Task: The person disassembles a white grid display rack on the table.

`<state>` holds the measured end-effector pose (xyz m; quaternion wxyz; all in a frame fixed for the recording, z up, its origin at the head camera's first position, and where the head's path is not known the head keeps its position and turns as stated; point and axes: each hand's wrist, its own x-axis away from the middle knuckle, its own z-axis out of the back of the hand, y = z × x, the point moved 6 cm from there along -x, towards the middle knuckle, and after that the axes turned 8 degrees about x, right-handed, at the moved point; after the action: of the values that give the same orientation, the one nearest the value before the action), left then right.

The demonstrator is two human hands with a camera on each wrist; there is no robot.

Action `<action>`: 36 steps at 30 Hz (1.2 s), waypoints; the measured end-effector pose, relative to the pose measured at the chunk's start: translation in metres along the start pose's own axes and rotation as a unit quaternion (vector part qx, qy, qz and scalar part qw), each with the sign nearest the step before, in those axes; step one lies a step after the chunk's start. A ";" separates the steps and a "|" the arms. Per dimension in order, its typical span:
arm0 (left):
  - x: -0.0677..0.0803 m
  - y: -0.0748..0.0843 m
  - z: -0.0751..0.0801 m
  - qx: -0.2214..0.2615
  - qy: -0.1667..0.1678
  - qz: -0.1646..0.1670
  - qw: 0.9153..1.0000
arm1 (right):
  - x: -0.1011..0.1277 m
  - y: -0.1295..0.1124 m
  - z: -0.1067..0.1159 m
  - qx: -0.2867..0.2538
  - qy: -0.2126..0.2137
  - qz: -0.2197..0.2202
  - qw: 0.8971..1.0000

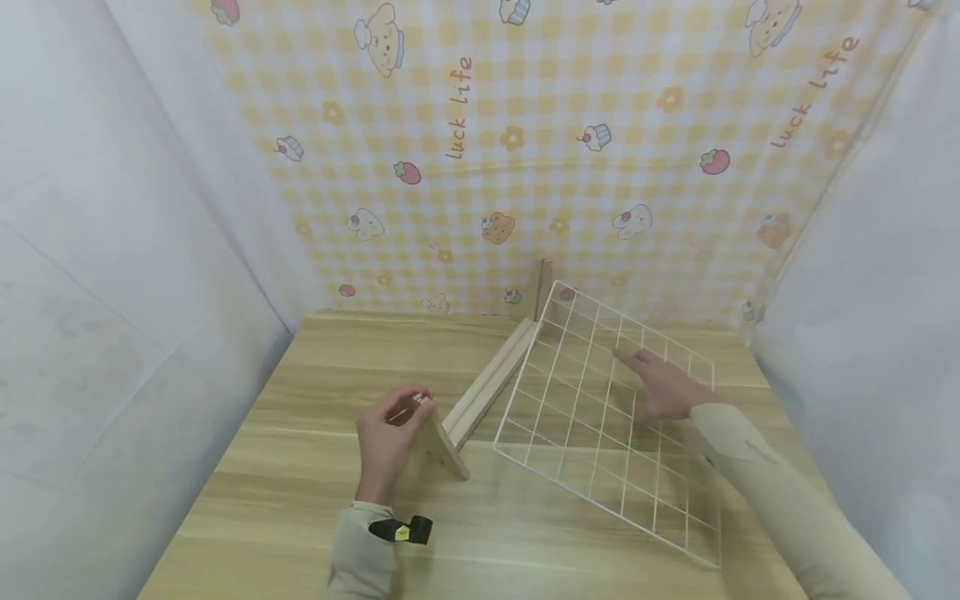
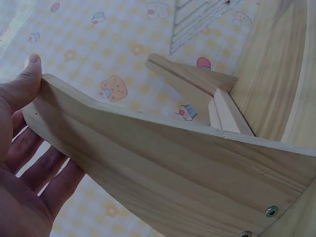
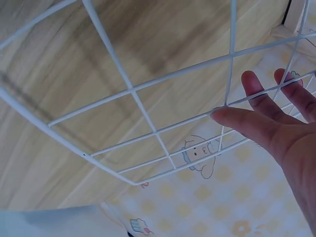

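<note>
Left hand: the left hand [image 1: 390, 437] grips the near triangular end piece [image 1: 442, 446] of the wooden stand [image 1: 491, 379], thumb on its top edge and fingers curled behind the board, as the left wrist view shows.
Right hand: the right hand [image 1: 663, 387] lies flat on the white wire grid panel [image 1: 600, 433], fingers straight and spread, fingertips [image 3: 219, 114] touching the wires; it clasps nothing.
Wooden stand: it rests on the wooden table [image 1: 300, 467], running from near centre toward the far wall, a second end piece [image 1: 542, 287] upright at its far end.
Grid panel: it lies tilted, its far-left edge against the stand's long rail and its near-right corner down on the table.
Progress: judged from the frames, panel and stand are brought together but the panel is not yet standing upright in the rail; seating it remains.
Backdrop: a yellow checked cloth [image 1: 525, 150] hangs behind the table.
</note>
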<state>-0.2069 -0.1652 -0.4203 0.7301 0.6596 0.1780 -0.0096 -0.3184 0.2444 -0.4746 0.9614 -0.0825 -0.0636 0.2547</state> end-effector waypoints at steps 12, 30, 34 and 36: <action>0.019 0.009 -0.007 -0.036 0.058 -0.035 0.997 | -0.010 -0.009 -0.002 0.028 -0.049 0.009 0.998; 0.029 -0.007 -0.032 -0.061 0.058 -0.144 0.986 | -0.032 -0.009 -0.024 0.049 -0.124 -0.012 0.991; 0.030 -0.004 -0.042 -0.065 0.047 -0.154 0.985 | -0.035 -0.002 -0.030 0.054 -0.136 -0.028 0.989; 0.030 -0.004 -0.046 -0.071 0.039 -0.156 0.984 | -0.036 -0.001 -0.032 0.054 -0.138 -0.034 0.988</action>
<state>-0.1910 -0.1142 -0.4357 0.7573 0.5698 0.3076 -0.0847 -0.3443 0.2216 -0.5084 0.9545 0.0076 -0.1844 0.2341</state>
